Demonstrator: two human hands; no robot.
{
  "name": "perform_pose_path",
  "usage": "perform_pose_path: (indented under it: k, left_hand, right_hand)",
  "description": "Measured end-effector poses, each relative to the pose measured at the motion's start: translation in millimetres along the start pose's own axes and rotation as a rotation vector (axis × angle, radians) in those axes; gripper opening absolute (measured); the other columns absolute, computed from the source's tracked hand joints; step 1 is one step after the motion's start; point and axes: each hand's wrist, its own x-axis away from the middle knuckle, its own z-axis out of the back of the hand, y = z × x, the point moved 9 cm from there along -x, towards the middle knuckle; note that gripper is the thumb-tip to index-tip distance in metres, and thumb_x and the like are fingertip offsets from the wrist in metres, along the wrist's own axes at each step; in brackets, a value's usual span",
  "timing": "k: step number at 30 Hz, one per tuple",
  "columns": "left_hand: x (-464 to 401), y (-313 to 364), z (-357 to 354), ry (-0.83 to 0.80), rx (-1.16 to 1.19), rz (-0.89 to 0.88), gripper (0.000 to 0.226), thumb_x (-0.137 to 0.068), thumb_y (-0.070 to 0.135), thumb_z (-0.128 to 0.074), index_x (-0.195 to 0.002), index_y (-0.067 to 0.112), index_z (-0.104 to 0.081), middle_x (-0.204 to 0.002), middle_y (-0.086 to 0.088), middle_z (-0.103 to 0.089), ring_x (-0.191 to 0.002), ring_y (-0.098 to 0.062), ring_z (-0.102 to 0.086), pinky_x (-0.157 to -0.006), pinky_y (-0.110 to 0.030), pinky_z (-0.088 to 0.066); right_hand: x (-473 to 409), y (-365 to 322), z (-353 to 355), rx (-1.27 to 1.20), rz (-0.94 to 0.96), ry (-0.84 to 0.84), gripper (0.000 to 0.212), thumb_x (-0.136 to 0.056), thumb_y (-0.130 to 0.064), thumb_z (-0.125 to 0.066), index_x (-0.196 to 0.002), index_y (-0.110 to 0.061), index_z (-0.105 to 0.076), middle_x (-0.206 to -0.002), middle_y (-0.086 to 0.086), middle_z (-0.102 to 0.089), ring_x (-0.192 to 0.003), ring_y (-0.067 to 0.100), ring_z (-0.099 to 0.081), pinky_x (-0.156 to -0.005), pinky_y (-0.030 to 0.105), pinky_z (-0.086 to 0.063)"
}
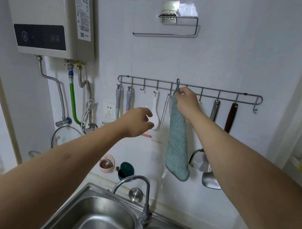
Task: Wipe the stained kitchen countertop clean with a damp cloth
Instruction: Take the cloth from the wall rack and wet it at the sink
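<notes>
Right hand (186,101) pinches the teal cloth (177,144) at its loop, twelve o'clock, unhooking it from the rail (222,94); left hand (136,121) loosely spread, ready.

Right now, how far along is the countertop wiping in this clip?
Barely started. Done: nothing visible yet. In hand: the right hand pinches the top of the teal cloth, whose loop sits at the hook rail; the left hand hovers with loosely curled fingers, holding nothing. Left: freeing the cloth, wetting it at the faucet above the sink, then wiping.
</notes>
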Motion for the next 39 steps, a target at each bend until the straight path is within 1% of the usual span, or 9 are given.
perform_pose_path:
  k: [6, 9, 13, 17, 21, 26, 29, 32, 39]
  left_hand:
    - [12.0, -21.2, -10.9, -0.106, 0.449, 0.129, 0.080, -0.086, 0.033, -0.079, -0.156, 0.028, -0.040, -0.145, 0.001, -0.054, -0.122, -0.024, -0.059, -0.098, -0.045, -0.055]
    - [34.0, -36.9, -30.9, -0.244, 0.530, 0.115, 0.050, -0.086, 0.029, -0.079, -0.132, 0.023, -0.063, -0.132, 0.009, -0.066, -0.122, -0.022, -0.060, -0.101, -0.048, -0.047]
    - [60.6, -79.3, -33.4, -0.152, 0.740, 0.218, 0.018, -0.101, 0.012, -0.061, -0.109, -0.004, -0.059, -0.103, -0.013, -0.060, -0.097, -0.026, -0.058, -0.092, -0.045, -0.047]
    - [82.3, -116.9, -10.2, 0.021, 0.788, 0.271, 0.021, -0.105, 0.017, -0.052, -0.109, 0.005, -0.069, -0.093, -0.006, -0.072, -0.084, -0.019, -0.067, -0.079, -0.032, -0.054]
    - [106.2, -157.0, 16.1, 0.118, 0.722, 0.277, 0.020, -0.105, 0.028, -0.050, -0.097, 0.017, -0.064, -0.085, 0.003, -0.073, -0.078, -0.007, -0.069, -0.076, -0.035, -0.054]
    - [145.1, -211.7, 45.2, 0.130, 0.534, 0.305, 0.030, -0.102, 0.047, -0.055, -0.098, 0.017, -0.057, -0.085, 0.003, -0.064, -0.074, -0.007, -0.062, -0.075, -0.034, -0.049]
    - [179.0, -244.2, 40.5, -0.121, 0.682, 0.396, 0.038, -0.085, 0.040, -0.082, -0.100, 0.018, -0.055, -0.088, -0.002, -0.074, -0.082, -0.021, -0.074, -0.067, -0.035, -0.059]
    - [212.7, -274.4, 39.1, -0.322, 0.631, 0.465, 0.066, -0.061, 0.018, -0.093, -0.115, 0.011, -0.055, -0.110, -0.016, -0.071, -0.112, -0.040, -0.068, -0.102, -0.053, -0.054]
    - [248.6, -355.2, 68.1, 0.193, 1.244, 0.663, 0.028, -0.084, -0.002, -0.065, -0.110, -0.001, -0.058, -0.112, -0.021, -0.065, -0.094, -0.034, -0.070, -0.080, -0.043, -0.057]
  right_hand:
    - [41.4, -28.7, -52.5, -0.062, 0.077, -0.325, 0.015, -0.098, -0.038, -0.054, -0.100, -0.027, -0.063, -0.079, 0.000, -0.060, -0.064, 0.015, -0.049, -0.057, 0.029, -0.035]
    - [62.0, -35.7, -78.0, -0.035, 0.140, -0.441, 0.014, -0.100, -0.042, -0.051, -0.098, -0.032, -0.060, -0.076, 0.004, -0.053, -0.065, 0.017, -0.043, -0.058, 0.030, -0.032]
    - [81.5, -18.7, -100.9, 0.146, 0.158, -0.492, 0.021, -0.105, -0.044, -0.044, -0.095, -0.030, -0.056, -0.056, -0.008, -0.042, -0.041, 0.010, -0.031, -0.043, 0.022, -0.024]
    - [113.7, 8.5, -135.1, 0.192, -0.010, -0.618, 0.052, -0.086, -0.067, -0.065, -0.094, -0.016, -0.063, -0.077, -0.005, -0.062, -0.065, 0.011, -0.059, -0.065, 0.028, -0.041]
    - [152.2, 20.7, -188.8, -0.053, -0.206, -0.833, 0.057, -0.078, -0.001, -0.084, -0.127, -0.006, -0.056, -0.116, 0.011, -0.064, -0.088, 0.017, -0.072, -0.074, 0.030, -0.061]
    - [166.4, 14.5, -232.2, -0.189, -0.276, -0.707, 0.040, -0.086, -0.004, -0.078, -0.120, -0.007, -0.057, -0.130, 0.015, -0.061, -0.113, 0.032, -0.067, -0.096, 0.055, -0.056]
    - [172.8, -1.1, -250.4, -0.317, -0.290, -0.571, 0.034, -0.081, -0.007, -0.080, -0.108, -0.011, -0.061, -0.120, 0.019, -0.065, -0.096, 0.029, -0.068, -0.085, 0.046, -0.058]
    - [177.8, -10.7, -261.3, -0.233, -0.248, -0.452, 0.036, -0.073, -0.016, -0.083, -0.103, -0.011, -0.064, -0.106, 0.012, -0.068, -0.092, 0.026, -0.067, -0.078, 0.039, -0.055]
    - [203.1, -2.3, -285.2, -0.141, -0.285, -0.349, 0.025, -0.084, -0.026, -0.082, -0.093, -0.017, -0.061, -0.113, 0.002, -0.065, -0.100, 0.022, -0.066, -0.088, 0.042, -0.055]
